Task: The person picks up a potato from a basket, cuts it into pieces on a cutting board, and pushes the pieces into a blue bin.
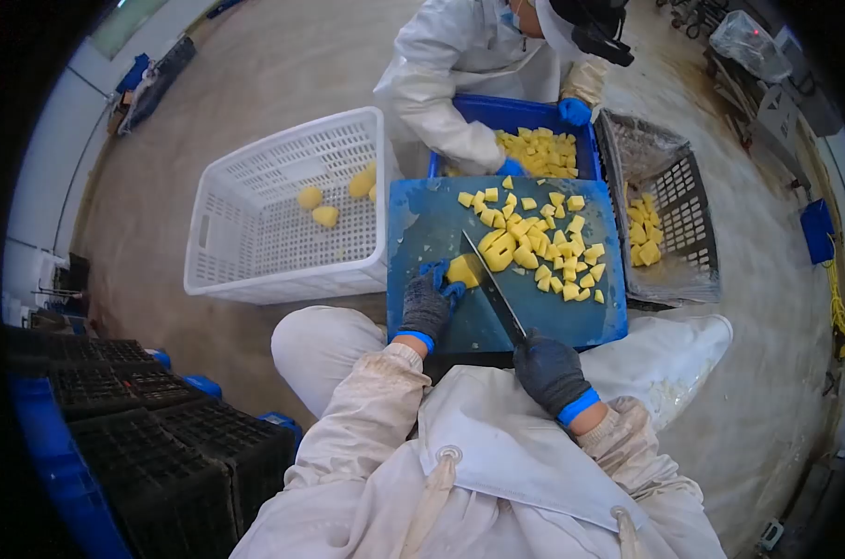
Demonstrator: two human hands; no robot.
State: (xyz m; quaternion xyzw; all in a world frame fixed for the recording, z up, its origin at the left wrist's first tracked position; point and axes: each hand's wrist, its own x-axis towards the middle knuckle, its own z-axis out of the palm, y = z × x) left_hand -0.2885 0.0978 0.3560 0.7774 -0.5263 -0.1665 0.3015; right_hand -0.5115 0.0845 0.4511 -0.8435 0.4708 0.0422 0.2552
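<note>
My right hand (551, 373), in a dark glove with a blue cuff, is closed round the handle of a long knife (502, 303). The blade points away from me and crosses a peeled potato (463, 270). My left hand (426, 304), gloved the same way, holds that potato from the left with its fingers against it. Larger cut potato pieces (499, 252) lie just beyond the blade. Many potato cubes (571, 265) are scattered over the right half of the blue cutting board (422, 214).
A white crate (255, 270) with several whole potatoes (325, 216) stands at left. Beyond the board, a co-worker (441, 84) reaches into a blue bin (473, 107) of potato cubes. A dark crate (688, 224) holding potato pieces stands right; black crates (143, 401) are stacked lower left.
</note>
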